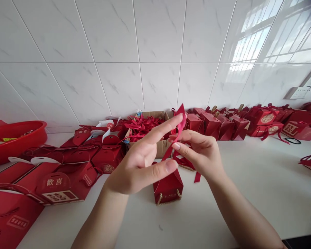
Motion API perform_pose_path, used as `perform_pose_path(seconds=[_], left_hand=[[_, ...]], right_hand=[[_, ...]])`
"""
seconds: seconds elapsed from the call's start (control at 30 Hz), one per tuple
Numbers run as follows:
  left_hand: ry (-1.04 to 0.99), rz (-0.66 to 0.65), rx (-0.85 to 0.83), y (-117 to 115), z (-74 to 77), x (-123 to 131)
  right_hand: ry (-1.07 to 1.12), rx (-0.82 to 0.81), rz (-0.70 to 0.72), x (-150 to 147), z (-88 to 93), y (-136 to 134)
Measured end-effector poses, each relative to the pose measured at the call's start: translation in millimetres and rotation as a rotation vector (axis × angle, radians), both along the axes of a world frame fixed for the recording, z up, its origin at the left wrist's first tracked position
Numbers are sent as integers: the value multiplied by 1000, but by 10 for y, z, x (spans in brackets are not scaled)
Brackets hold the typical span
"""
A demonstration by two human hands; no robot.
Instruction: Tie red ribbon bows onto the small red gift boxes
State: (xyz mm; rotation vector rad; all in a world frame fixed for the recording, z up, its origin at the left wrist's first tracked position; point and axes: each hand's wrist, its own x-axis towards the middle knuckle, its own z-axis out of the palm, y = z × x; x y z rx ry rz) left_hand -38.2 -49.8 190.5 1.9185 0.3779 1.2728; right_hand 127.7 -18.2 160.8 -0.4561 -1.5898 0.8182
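A red ribbon [180,127] runs upright between my hands, its pointed end near the left fingertips. My right hand [204,152] pinches it between thumb and fingers. With thumb and fingers stretched apart, my left hand [141,159] touches the ribbon at the fingertips. Below them, a small dark red gift box [168,188] with twisted cord at its lower front stands on the white table [197,218]. The ribbon's lower part passes behind the left thumb toward the box top. Another ribbon tail [197,177] hangs under my right hand.
Behind my hands stands a cardboard box [166,150] heaped with red ribbon bows [145,124]. Red gift boxes [64,183] crowd the left, beside a red basin [28,135]. More red boxes [209,122] line the tiled wall on the right, near a black ring [292,140].
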Motion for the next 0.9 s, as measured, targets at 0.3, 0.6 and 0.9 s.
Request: perform_pose_path(seconds=[0.3,0.6,0.9], left_hand=[[221,671,166,27,-54,107],[362,687,52,181,-87,73],[292,761,56,179,-22,-38]], right_hand=[[47,-79,-191,60,59,-17],[17,-59,-206,108,92,9],[19,-119,-260,259,124,50]])
